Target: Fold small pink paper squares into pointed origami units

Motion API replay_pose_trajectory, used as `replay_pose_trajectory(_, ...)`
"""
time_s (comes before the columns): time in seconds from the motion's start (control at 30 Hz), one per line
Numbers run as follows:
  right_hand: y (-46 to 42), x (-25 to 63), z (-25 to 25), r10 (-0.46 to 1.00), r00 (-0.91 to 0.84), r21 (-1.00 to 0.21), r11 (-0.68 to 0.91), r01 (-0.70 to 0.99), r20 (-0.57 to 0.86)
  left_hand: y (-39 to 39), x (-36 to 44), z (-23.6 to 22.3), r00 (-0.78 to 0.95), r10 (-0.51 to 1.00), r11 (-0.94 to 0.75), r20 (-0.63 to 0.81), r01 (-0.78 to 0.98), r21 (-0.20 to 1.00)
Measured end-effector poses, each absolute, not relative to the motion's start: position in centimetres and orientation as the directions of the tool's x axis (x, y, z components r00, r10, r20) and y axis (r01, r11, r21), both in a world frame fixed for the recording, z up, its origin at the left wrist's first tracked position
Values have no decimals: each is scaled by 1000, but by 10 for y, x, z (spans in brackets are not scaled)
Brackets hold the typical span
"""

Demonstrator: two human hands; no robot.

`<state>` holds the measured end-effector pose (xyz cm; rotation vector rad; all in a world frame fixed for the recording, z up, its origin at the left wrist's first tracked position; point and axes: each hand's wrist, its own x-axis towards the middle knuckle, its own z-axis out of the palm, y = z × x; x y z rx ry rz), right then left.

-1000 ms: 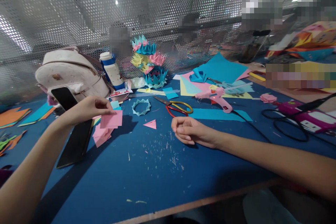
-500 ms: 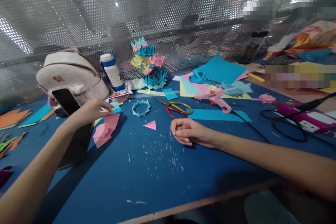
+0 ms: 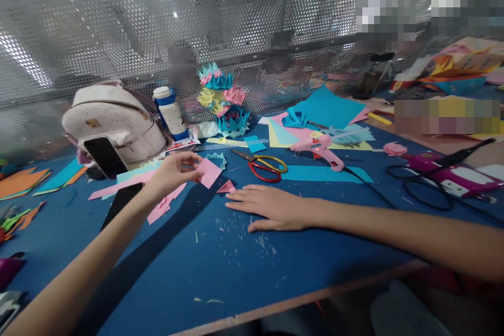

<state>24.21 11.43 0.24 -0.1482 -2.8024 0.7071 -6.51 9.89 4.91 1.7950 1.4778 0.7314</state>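
Between the thumb and fingers of my left hand (image 3: 179,170) is a small pink square of paper (image 3: 209,173), raised above the blue table (image 3: 165,278). My right hand (image 3: 271,207) lies palm down with its fingers stretched out, holding nothing. Just past its fingertips rests a small folded pink paper triangle (image 3: 226,187). A light-blue zigzag paper ring (image 3: 218,159) is partly hidden behind the pink square. Under my left wrist lie more pink paper pieces (image 3: 161,211). Scissors with red and yellow handles (image 3: 264,172) lie beyond my right hand.
A pink glue gun (image 3: 321,151) trails its cord toward a purple power strip (image 3: 452,173). Folded paper lotuses (image 3: 232,118) stand stacked at the back. A bottle (image 3: 171,115), a pale backpack (image 3: 112,115) and a phone (image 3: 104,157) are at the left.
My left hand has moved right from beside the pink pieces and now holds a pink square. My right hand has uncurled, flattening on the table near the pink triangle.
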Motion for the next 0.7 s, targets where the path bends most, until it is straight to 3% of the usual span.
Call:
replay_pose_trajectory(0.13, 123, 236, 15, 460, -838, -587, 778, 223, 292, 88, -36, 37, 222, 975, -119, 3, 510, 852)
replay_pose_trajectory(0.23, 124, 235, 22, 578, -762, -661, 698, 275, 293, 78, -18, 28, 244, 970, -118, 3, 458, 881)
replay_pose_trajectory(0.5, 117, 241, 18, 596, -774, -751, 608, 258, 216, 47, 21, 7, 382, 924, -227, 34, 472, 852)
replay_pose_trajectory(0.6, 116, 246, 14, 592, -788, -741, 604, 293, 171, 36, 26, 6, 397, 909, -347, 128, 547, 762)
replay_pose_trajectory(0.7, 115, 252, 8, 577, -800, -679, 654, 334, 162, 22, 25, 5, 396, 873, -485, 284, 650, 585)
